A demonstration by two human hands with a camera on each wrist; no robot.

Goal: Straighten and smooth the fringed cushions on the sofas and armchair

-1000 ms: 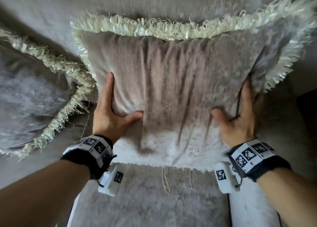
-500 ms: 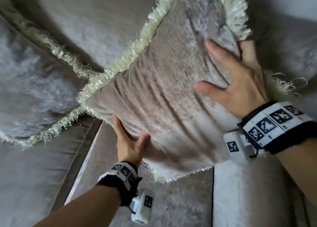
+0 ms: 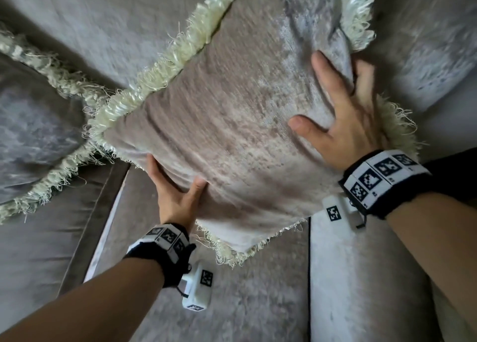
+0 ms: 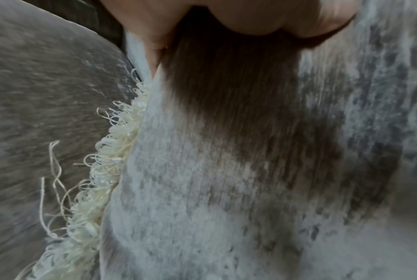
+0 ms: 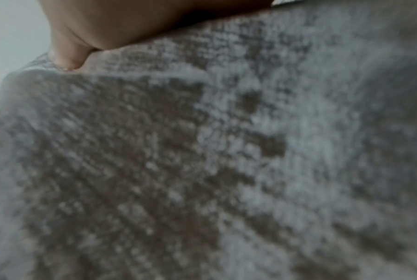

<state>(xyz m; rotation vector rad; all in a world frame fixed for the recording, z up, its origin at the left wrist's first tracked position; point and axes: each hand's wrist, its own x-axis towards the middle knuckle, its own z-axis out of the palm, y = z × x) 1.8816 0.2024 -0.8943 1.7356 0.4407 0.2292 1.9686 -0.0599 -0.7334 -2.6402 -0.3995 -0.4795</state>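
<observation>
Here, cushion position: the square taupe velvet cushion with a cream fringe (image 3: 224, 125) was tilted, one corner pointing down toward the seat, held up in front of the sofa back between both hands.
Left hand: the left hand (image 3: 175, 197) gripped the cushion's lower left edge, thumb on the front face, fingers behind the edge out of sight; in the left wrist view the palm (image 4: 226, 17) pressed against the velvet (image 4: 226, 170).
Right hand: the right hand (image 3: 346, 119) lay spread on the cushion's right side, thumb and forefinger straight on the front face, the other fingers reaching over the edge near the fringe; it pressed rather than clenched. The right wrist view was blurred, showing only skin (image 5: 130, 20) against the pile (image 5: 202, 161).
Cushion material: crushed velvet, mottled taupe and silver, creased in long folds; the looped cream thread fringe (image 4: 101, 170) ran along all visible edges, with loose strands at the low corner.
Second cushion: a grey velvet cushion with the same cream fringe (image 3: 33, 135) rested against the sofa at far left, just beside the held one.
Sofa: the grey-brown velvet sofa (image 3: 103, 24) bore both; its seat cushion (image 3: 258, 303) lay below the held cushion's low corner, apart from it.
</observation>
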